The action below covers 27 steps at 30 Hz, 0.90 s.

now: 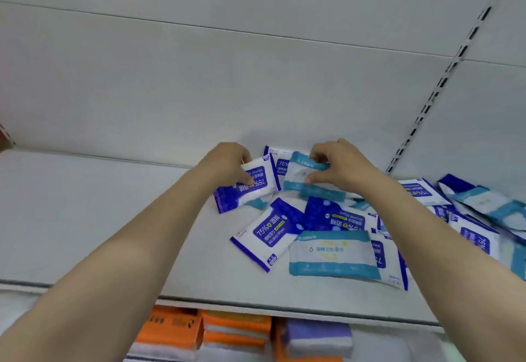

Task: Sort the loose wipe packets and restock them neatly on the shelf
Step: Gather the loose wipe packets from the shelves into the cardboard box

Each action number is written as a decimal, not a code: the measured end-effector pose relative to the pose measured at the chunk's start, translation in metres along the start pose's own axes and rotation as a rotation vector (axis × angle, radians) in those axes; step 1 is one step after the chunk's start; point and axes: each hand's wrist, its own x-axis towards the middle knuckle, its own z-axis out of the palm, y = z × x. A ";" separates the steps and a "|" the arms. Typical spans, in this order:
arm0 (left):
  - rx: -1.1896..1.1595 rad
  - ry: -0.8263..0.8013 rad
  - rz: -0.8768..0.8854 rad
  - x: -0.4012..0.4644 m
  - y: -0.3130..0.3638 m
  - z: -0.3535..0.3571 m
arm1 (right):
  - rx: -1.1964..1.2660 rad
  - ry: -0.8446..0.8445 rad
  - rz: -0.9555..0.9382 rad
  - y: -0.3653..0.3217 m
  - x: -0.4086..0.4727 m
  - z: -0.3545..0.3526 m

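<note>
Loose wipe packets lie jumbled on a white shelf (85,213). My left hand (227,162) grips a dark blue and white alcohol wipe packet (250,188) near the back wall. My right hand (338,162) pinches a light blue and white packet (301,174) by its top and bottom edges, holding it upright. Behind these stands another dark blue packet (280,162). In front lie a dark blue packet (267,233), a light blue packet (331,253) and several more spreading to the right (478,219).
The shelf's left half is bare white board. A slotted upright rail (444,77) runs up the back wall at right. Below the shelf's front edge sit orange boxes (176,330) and a purple pack (318,336).
</note>
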 end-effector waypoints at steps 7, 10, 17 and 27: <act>-0.048 -0.277 0.076 0.014 -0.034 0.006 | 0.003 0.122 0.081 -0.015 0.021 0.031; 0.072 -0.251 0.026 0.015 -0.039 0.005 | -0.069 0.175 0.132 -0.022 0.023 0.039; -0.003 -0.144 0.071 0.006 -0.049 -0.003 | 0.082 0.133 0.256 -0.040 0.017 0.012; -0.352 0.011 0.137 -0.027 -0.011 -0.033 | 0.296 0.297 0.487 -0.060 -0.058 -0.038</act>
